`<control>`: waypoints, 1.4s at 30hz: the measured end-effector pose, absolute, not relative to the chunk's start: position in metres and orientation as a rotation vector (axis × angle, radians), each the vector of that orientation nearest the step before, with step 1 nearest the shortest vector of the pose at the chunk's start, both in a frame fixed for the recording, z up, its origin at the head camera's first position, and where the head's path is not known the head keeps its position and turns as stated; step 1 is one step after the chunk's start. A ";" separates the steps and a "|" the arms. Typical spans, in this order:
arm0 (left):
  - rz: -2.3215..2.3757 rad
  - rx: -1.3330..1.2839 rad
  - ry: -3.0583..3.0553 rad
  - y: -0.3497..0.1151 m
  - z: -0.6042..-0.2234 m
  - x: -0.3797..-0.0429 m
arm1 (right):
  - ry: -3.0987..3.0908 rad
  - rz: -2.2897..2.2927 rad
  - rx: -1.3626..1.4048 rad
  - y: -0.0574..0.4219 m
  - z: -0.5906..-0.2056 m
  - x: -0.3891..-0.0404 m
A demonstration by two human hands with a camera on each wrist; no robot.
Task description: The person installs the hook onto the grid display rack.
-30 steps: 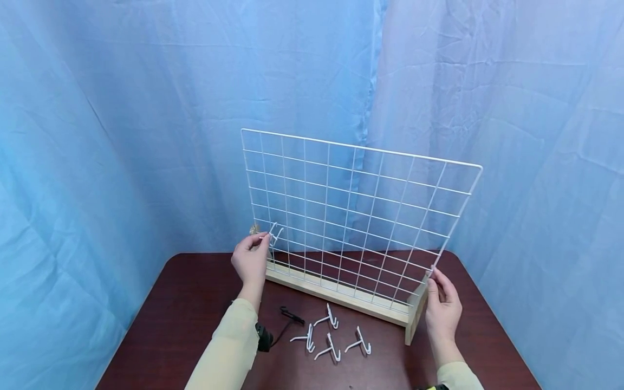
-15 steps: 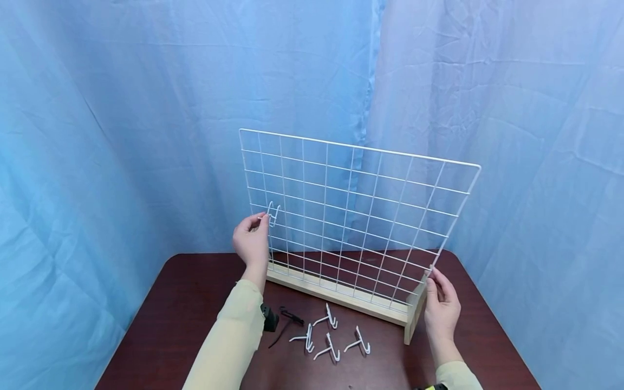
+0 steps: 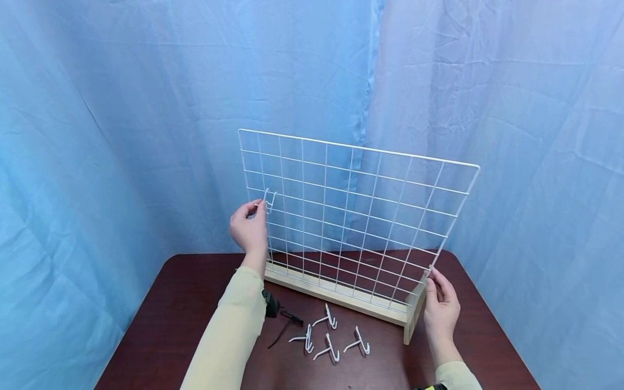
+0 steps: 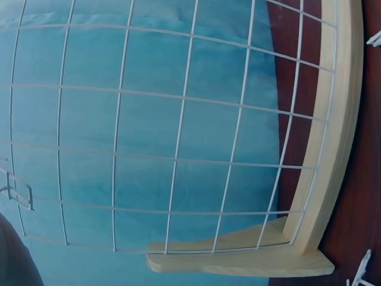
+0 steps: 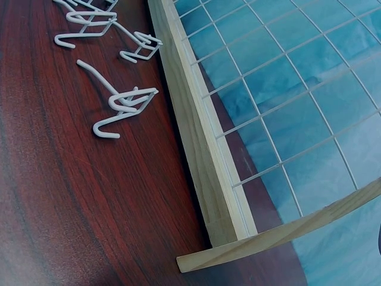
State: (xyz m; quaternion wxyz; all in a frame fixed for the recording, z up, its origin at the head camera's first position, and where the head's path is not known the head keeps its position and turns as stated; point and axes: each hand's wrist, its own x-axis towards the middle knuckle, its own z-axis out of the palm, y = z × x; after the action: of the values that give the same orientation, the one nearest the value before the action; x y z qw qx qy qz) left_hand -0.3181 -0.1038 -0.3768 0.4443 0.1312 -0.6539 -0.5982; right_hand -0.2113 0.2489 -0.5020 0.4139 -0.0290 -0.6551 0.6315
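Note:
In the head view my left hand (image 3: 249,225) pinches a white wire hook (image 3: 274,201) between thumb and fingertips. Its two prongs overlap the left columns of a white wire grid panel (image 3: 358,147), and in the left wrist view the hook (image 4: 30,198) shows at the left edge, close against the grid wires. The panel stands upright in a pale wooden base (image 3: 336,296). At the panel's lower right, my right hand (image 3: 442,309) grips its side edge between thumb and fingers, just by the base's wooden end piece (image 3: 414,314).
Several loose white hooks lie on the dark red table (image 3: 195,303) before the base, one hook (image 5: 122,104) nearest the right end. A thin black object (image 3: 291,318) lies left of them, under the left forearm. Blue curtains (image 3: 161,135) hang behind and at both sides.
My left hand has risen with the hook, up the left side of the grid by about two rows. The right hand keeps its grip, and the panel has barely shifted left.

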 end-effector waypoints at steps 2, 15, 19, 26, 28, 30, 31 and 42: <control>-1.482 0.331 -1.609 -0.103 -0.376 -0.319 | -1.646 1.586 -0.073 0.249 -0.502 -0.211; -1.541 0.375 -1.634 -0.096 -0.371 -0.327 | -1.636 1.598 -0.074 0.251 -0.503 -0.212; -1.548 0.374 -1.671 -0.094 -0.374 -0.328 | -1.634 1.593 -0.078 0.251 -0.502 -0.212; -1.633 0.373 -1.657 -0.090 -0.386 -0.325 | -1.644 1.587 -0.086 0.250 -0.501 -0.211; -1.662 0.366 -1.659 -0.090 -0.392 -0.325 | -1.646 1.585 -0.086 0.250 -0.501 -0.211; -1.687 0.349 -1.667 -0.090 -0.397 -0.324 | -1.648 1.584 -0.086 0.250 -0.501 -0.211; -1.698 0.340 -1.674 -0.090 -0.399 -0.323 | -1.648 1.585 -0.086 0.250 -0.501 -0.211; -1.670 0.337 -1.800 -0.099 -0.432 -0.316 | -1.641 1.588 -0.091 0.250 -0.502 -0.211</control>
State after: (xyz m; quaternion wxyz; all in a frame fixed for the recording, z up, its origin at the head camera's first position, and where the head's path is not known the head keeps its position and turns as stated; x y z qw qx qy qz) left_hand -0.3164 -0.0989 -0.4316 0.3254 0.1287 -0.6868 -0.6371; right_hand -0.2111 0.2498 -0.5016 0.4152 -0.0362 -0.6533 0.6320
